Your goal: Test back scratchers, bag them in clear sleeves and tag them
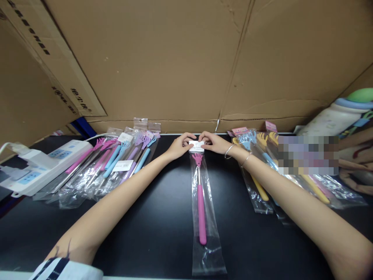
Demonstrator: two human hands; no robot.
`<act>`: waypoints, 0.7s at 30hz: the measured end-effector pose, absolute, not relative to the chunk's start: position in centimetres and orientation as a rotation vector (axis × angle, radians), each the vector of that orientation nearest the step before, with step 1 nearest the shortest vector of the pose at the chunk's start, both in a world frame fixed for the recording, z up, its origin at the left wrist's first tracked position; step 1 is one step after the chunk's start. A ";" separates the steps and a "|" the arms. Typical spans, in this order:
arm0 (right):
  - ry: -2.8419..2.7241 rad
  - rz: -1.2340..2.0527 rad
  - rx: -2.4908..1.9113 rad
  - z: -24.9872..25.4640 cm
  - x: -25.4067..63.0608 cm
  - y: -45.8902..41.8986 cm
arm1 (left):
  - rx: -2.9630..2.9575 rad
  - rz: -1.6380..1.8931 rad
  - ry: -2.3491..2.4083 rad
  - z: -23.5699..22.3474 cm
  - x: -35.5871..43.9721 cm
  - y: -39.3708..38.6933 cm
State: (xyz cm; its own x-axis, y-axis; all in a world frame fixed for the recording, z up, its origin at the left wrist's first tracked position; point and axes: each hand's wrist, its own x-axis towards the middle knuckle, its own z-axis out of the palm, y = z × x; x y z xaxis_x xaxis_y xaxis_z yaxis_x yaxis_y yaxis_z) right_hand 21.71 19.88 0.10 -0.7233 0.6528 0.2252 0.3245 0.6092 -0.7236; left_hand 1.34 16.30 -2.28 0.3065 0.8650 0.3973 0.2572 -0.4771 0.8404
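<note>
A pink hand-shaped back scratcher (201, 202) lies in a clear plastic bag (207, 249) along the middle of the black table (157, 229), its claw end pointing away from me. At the bag's far end sits a white header flap (196, 146). My left hand (179, 146) pinches the flap's left side with closed fingers. My right hand (214, 143), with bracelets on the wrist, pinches its right side.
A pile of bagged pink, blue and purple scratchers (116, 163) lies at the left beside a white power strip (43, 165). More bagged blue and yellow scratchers (262, 171) lie at the right. Cardboard walls (180, 58) stand behind the table. A water bottle (340, 114) is at far right.
</note>
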 end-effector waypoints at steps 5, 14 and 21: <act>-2.367 0.852 -0.819 0.1 21.6 19.8 | 1.965 1.135 1.046 -2.1 1.3 16.1; -2.446 0.647 -0.911 0.7 21.5 19.3 | 2.176 1.026 1.190 -1.1 1.2 15.4; -2.519 0.400 -0.944 0.6 21.2 19.0 | 2.427 0.857 1.368 0.0 1.4 14.2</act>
